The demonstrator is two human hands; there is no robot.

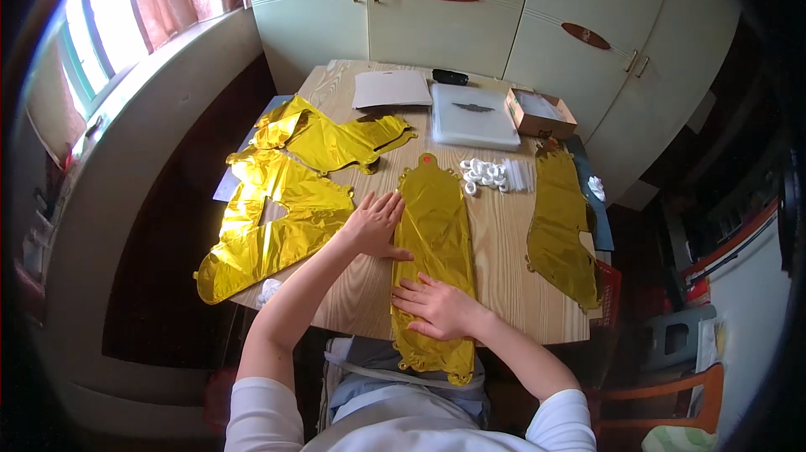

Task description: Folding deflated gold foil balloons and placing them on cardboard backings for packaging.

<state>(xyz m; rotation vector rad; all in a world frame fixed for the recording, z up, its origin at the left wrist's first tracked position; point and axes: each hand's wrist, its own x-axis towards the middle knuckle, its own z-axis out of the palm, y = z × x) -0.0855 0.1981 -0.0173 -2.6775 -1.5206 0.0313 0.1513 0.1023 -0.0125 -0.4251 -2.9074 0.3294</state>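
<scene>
A flat gold foil balloon (432,229) lies lengthwise in front of me, its near end hanging over the table's front edge. My left hand (375,224) rests on its left edge with the fingers stretched out. Lower down, my right hand (438,308) lies flat on the foil, fingers spread and pointing left. Neither hand grips anything. To the left lie a wide, shiny gold foil balloon (302,229) with a small opening and an angled gold foil balloon (344,143) beyond it. A further gold foil balloon (561,221) lies at the right.
White rolls (481,173) and clear thin tubes (519,175) sit right of the middle balloon. Farther back are pale sheets (391,89), a black object (450,77), a translucent plastic pack (475,125) and a cardboard box (546,126). An orange chair (712,402) stands at the right.
</scene>
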